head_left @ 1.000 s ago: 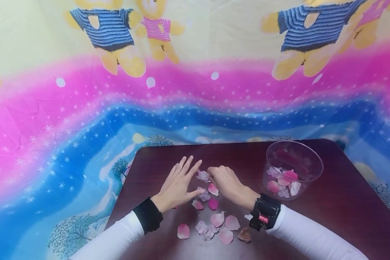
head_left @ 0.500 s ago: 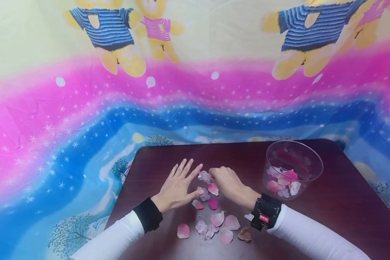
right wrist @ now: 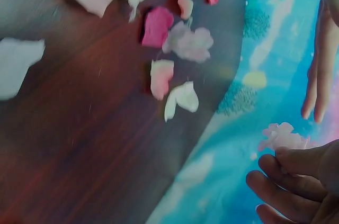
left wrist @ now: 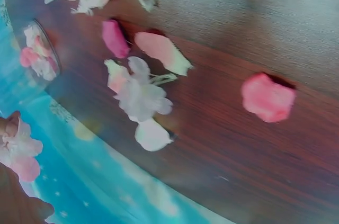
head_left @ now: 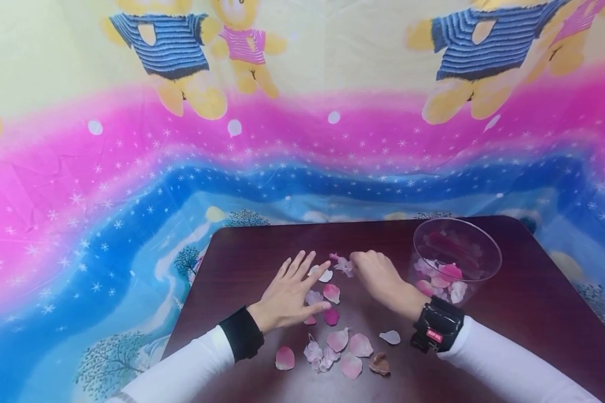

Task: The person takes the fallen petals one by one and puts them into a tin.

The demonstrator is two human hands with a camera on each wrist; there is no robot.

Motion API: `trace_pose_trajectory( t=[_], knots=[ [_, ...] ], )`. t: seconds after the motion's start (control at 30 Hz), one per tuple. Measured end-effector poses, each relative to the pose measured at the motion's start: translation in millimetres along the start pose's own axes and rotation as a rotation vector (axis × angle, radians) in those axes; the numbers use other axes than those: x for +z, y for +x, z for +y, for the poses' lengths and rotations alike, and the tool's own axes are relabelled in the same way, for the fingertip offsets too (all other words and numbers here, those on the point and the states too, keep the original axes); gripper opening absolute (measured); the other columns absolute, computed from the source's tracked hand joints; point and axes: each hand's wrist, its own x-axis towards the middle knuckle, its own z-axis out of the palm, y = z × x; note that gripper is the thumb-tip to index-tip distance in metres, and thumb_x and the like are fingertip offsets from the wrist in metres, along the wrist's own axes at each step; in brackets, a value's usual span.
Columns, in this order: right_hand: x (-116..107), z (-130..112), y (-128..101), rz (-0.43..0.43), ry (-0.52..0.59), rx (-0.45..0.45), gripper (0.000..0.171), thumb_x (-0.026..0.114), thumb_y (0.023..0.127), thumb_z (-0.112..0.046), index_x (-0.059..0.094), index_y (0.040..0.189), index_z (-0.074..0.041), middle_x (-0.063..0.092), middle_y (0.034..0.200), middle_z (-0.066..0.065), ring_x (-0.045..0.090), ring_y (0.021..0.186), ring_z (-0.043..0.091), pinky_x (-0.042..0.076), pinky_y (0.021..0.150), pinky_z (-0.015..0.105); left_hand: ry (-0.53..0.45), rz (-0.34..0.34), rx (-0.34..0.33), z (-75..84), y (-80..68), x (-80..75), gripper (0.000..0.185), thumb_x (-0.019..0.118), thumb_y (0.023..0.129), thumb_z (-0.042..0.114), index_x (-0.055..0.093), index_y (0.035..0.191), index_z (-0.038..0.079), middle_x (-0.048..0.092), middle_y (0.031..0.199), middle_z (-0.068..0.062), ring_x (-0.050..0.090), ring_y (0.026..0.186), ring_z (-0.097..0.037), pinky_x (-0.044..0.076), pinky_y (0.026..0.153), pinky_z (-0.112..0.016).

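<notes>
In the head view my right hand (head_left: 380, 277) pinches a pale pink artificial blossom (head_left: 344, 266) above the table. The right wrist view shows thumb and fingertips around that blossom (right wrist: 283, 137). My left hand (head_left: 289, 291) is spread with straight fingers at the left of the petals, near a white petal (head_left: 325, 275) and partly covering a pale blossom (head_left: 313, 297). A pink petal (head_left: 331, 293) and a magenta petal (head_left: 331, 317) lie between the hands. The left wrist view shows only part of a hand at its left edge, beside a blossom.
A clear round tub (head_left: 491, 274) holding several petals stands at the right on the dark wooden table (head_left: 544, 336). Nearer me lie a blossom cluster (head_left: 320, 357), several pink petals, a white petal (head_left: 390, 337) and a brown petal (head_left: 380, 364). A printed cloth (head_left: 302, 140) hangs behind.
My right hand has lifted the blossom and moved right with it, away from the left hand. A white petal now shows beneath. My left hand has shifted slightly right.
</notes>
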Motion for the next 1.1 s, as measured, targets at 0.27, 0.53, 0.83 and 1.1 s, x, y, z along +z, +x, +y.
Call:
trace_pose_trajectory(
  t=[0.27, 0.53, 0.83, 1.1],
  knots=[
    [-32, 25, -11, 0.041, -0.035, 0.018, 0.033, 0.065, 0.085, 0.003, 0.052, 0.061, -0.014, 0.039, 0.053, -0.004, 0.04, 0.05, 0.015, 0.033, 0.048, 0.029, 0.017, -0.007, 0.082, 27.7, 16.6, -6.2, 0.084, 0.041, 0.094, 0.073, 0.005, 0.163, 0.04, 0.012, 0.173, -0.005, 0.005, 0.161, -0.026, 0.014, 0.128, -0.055],
    [-73, 44, -24, 0.061, -0.054, 0.02, 0.023, 0.073, 0.088, -0.004, 0.061, 0.071, -0.013, 0.053, 0.056, -0.003, 0.05, 0.052, 0.015, 0.041, 0.05, 0.036, 0.052, -0.001, 0.166, 56.1, 31.0, -17.9, 0.085, 0.044, 0.095, 0.072, 0.003, 0.163, 0.04, 0.009, 0.173, -0.005, 0.004, 0.161, -0.026, 0.015, 0.128, -0.052],
    [-111, 77, -41, 0.133, -0.116, 0.031, 0.027, 0.071, 0.087, -0.003, 0.055, 0.068, -0.012, 0.045, 0.056, -0.003, 0.045, 0.052, 0.017, 0.035, 0.049, 0.037, 0.08, 0.008, 0.236, 76.6, 37.0, -21.3, 0.085, 0.04, 0.095, 0.074, -0.001, 0.162, 0.042, 0.009, 0.173, -0.004, 0.003, 0.161, -0.025, 0.015, 0.129, -0.05],
    [-124, 103, -48, 0.126, -0.15, 0.083, 0.033, 0.068, 0.091, -0.004, 0.049, 0.066, -0.014, 0.036, 0.058, -0.003, 0.038, 0.054, 0.016, 0.028, 0.051, 0.031, 0.08, -0.007, 0.261, 85.2, 37.5, -22.0, 0.084, 0.037, 0.095, 0.076, -0.002, 0.162, 0.043, 0.009, 0.173, -0.002, 0.001, 0.161, -0.023, 0.015, 0.129, -0.05]
  ],
)
